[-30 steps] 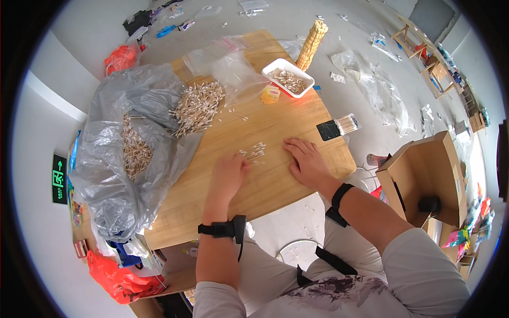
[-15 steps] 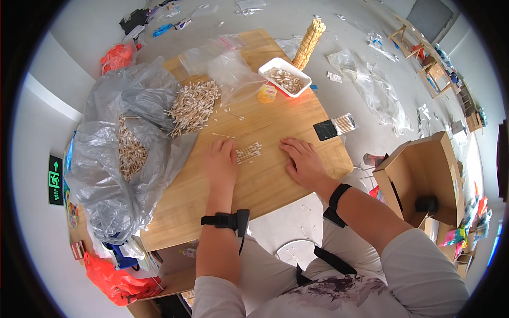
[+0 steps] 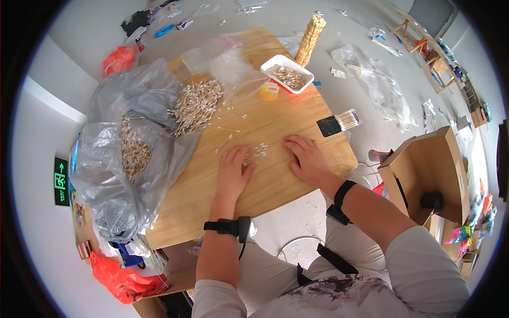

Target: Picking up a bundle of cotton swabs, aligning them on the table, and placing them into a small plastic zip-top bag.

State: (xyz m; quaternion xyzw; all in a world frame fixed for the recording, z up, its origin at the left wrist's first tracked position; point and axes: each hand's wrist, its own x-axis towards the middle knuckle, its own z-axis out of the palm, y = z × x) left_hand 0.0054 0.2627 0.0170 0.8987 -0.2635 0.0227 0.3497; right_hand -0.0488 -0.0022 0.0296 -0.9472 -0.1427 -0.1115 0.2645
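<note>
A small bunch of cotton swabs [image 3: 257,152] lies on the wooden table [image 3: 212,212] between my hands. My left hand [image 3: 233,169] rests at the bunch's left side, thumb apart from the fingers, touching or almost touching the swab ends. My right hand [image 3: 308,161] lies palm down on the wood to the right of the bunch, fingers stretched out and holding nothing. A few loose swabs [image 3: 224,143] lie just beyond my left fingers. Farther up is a large heap of swabs [image 3: 197,105] beside a grey plastic bag [image 3: 101,175], which has more swabs in it.
At the far edge stand a white tray [image 3: 264,68] of swabs and a tall yellowish column [image 3: 310,42]. Swabs lie on a black card [image 3: 328,126] at the right edge. Clear plastic bags [image 3: 228,71] lie farther back. An open cardboard box [image 3: 424,175] stands to the right.
My left hand has shifted right against the swab bunch, its thumb now spread. The bunch is more compact and tilted. Loose swabs now show to the left of that hand.
</note>
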